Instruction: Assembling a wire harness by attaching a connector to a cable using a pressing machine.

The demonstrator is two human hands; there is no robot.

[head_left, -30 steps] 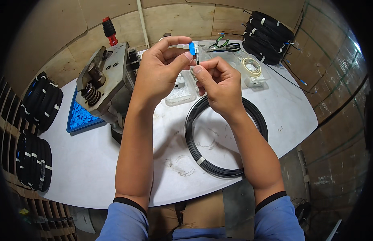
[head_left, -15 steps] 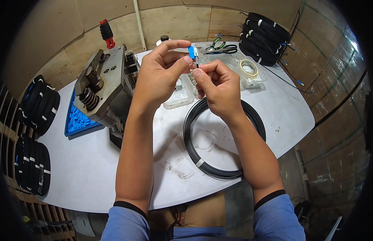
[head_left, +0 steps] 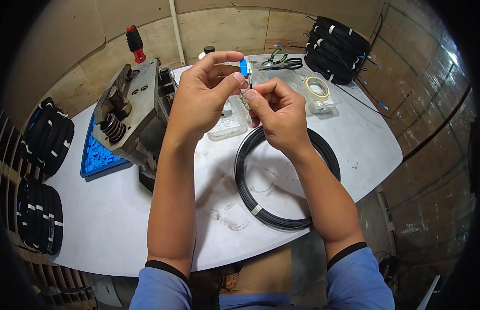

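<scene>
In the upper middle, my left hand (head_left: 203,103) pinches a small blue plastic connector piece (head_left: 243,67) between thumb and fingers. A white or clear part sits against its right side. Just below it, the thumb and fingertips of my right hand (head_left: 281,116) are closed on a thin black cable end (head_left: 251,84), which points up toward the connector piece. Whether the cable is seated inside it is too small to tell. Under my right wrist lies a coil of black cable (head_left: 243,181), tied with a white band.
A metal press (head_left: 139,95) stands at left beside a blue tray (head_left: 85,165) of small blue parts. Behind my hands are a clear box (head_left: 227,135), scissors (head_left: 289,63) and a tape roll (head_left: 317,89). More black coils (head_left: 335,49) stack at the back right.
Both hands hold nearly the same pose at the connector piece and cable end. The whole view has shifted slightly.
</scene>
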